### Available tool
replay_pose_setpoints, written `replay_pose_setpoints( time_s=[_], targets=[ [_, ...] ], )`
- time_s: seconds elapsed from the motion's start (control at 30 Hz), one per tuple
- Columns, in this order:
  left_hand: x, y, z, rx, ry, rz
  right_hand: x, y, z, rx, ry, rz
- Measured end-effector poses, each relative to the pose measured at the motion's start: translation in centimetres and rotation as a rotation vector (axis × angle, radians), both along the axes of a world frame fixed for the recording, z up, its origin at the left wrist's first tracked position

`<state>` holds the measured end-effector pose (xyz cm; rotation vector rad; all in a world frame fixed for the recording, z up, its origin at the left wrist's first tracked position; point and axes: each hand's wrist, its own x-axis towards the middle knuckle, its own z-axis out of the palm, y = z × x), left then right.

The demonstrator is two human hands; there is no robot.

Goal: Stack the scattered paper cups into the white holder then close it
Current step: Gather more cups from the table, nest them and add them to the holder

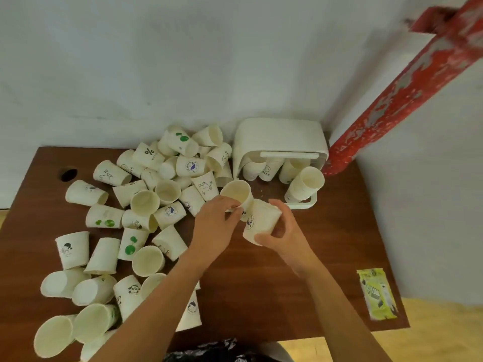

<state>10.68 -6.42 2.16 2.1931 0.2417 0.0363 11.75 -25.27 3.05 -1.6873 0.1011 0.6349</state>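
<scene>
Several white paper cups (136,202) with small prints lie scattered over the left half of the brown table (248,286). The white holder (279,138) stands at the back right with its lid up, and stacks of cups (305,185) lean out of its front. My left hand (217,226) grips an upright cup (236,192) by its side. My right hand (282,231) holds a second cup (258,220), tilted, just right of the first. The two cups touch in front of the holder.
A yellow-green packet (377,293) lies at the table's right front corner. A round hole (68,174) is in the table at back left. A red patterned post (402,92) rises beside the holder, against the white wall.
</scene>
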Motion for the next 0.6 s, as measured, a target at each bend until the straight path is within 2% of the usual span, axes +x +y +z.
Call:
replay_pose_setpoints(
  time_s=[0.13, 0.23, 0.33, 0.43, 0.6],
  targets=[
    [0.9, -4.2, 0.6, 0.063, -0.069, 0.020, 1.7, -4.0, 0.6, -0.146, -0.109, -0.084],
    [1.8, -6.2, 0.6, 0.202, -0.125, 0.077, 4.0, -7.4, 0.5, -0.402, -0.279, -0.178],
    [2.6, -8.0, 1.3, 0.243, -0.126, 0.082, 6.9, -10.3, 0.2, -0.636, -0.463, -0.233],
    [3.4, -9.8, 2.5, 0.226, -0.149, 0.066, 9.7, -12.0, -0.1, -0.795, -0.561, -0.166],
    [4.9, -12.3, 3.8, 0.165, -0.155, 0.068, 12.7, -12.9, -2.3, -0.845, -0.531, 0.014]
  ],
)
